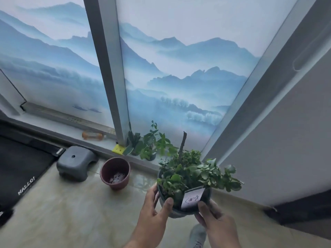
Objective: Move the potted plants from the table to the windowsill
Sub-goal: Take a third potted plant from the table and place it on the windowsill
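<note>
A potted plant (188,178) sat between the left hand (154,210) and right hand (213,219), before the windowsill (59,125) bearing two small plants (143,145), an empty pot (115,173) standing on the floor to its left.

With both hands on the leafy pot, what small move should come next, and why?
Probably carry the dark pot forward and slightly right, then lower it onto the bare windowsill beside the two small plants already there. The left hand and right hand hold it in the air, short of the sill, so it only needs placing.
</note>
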A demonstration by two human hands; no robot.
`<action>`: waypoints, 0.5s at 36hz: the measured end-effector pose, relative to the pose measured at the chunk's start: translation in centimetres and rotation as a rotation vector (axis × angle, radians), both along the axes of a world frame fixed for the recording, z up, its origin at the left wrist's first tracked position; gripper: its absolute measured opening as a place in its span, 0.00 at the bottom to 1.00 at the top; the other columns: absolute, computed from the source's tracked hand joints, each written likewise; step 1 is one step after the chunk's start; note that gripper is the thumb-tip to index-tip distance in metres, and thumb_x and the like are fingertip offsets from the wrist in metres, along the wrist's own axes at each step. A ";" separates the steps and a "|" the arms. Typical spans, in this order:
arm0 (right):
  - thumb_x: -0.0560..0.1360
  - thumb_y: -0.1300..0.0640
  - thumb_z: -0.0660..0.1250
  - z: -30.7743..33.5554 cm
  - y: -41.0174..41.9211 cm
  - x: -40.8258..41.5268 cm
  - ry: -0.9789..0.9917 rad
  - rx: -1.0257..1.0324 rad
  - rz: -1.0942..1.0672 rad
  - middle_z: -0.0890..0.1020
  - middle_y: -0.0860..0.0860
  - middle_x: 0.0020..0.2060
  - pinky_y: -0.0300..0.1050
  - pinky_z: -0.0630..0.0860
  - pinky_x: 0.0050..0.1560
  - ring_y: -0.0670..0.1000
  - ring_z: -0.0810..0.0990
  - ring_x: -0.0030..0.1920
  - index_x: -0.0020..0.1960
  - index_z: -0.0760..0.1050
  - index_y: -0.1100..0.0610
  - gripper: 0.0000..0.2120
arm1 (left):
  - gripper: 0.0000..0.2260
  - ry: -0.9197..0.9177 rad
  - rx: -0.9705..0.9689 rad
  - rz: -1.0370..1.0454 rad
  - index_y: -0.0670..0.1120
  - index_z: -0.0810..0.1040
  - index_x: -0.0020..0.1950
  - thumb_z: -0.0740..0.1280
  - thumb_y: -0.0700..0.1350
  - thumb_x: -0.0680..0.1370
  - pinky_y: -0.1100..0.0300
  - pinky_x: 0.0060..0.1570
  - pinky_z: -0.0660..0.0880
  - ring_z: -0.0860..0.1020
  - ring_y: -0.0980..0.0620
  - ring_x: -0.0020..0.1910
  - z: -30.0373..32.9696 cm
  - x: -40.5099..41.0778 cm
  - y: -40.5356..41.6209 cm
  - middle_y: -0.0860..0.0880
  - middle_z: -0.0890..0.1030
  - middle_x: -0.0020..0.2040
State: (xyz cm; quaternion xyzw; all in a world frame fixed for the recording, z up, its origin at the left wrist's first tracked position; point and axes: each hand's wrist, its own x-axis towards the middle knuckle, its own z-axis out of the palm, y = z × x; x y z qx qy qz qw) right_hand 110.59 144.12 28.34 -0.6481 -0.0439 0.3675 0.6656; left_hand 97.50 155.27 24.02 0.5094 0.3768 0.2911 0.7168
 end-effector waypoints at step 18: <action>0.75 0.71 0.70 -22.1 14.6 26.8 -0.006 -0.310 0.348 0.88 0.55 0.51 0.62 0.74 0.68 0.58 0.85 0.57 0.54 0.86 0.60 0.12 | 0.30 0.083 -0.189 0.337 0.52 0.76 0.67 0.79 0.51 0.66 0.66 0.44 0.78 0.78 0.59 0.66 -20.4 23.6 9.0 0.55 0.83 0.61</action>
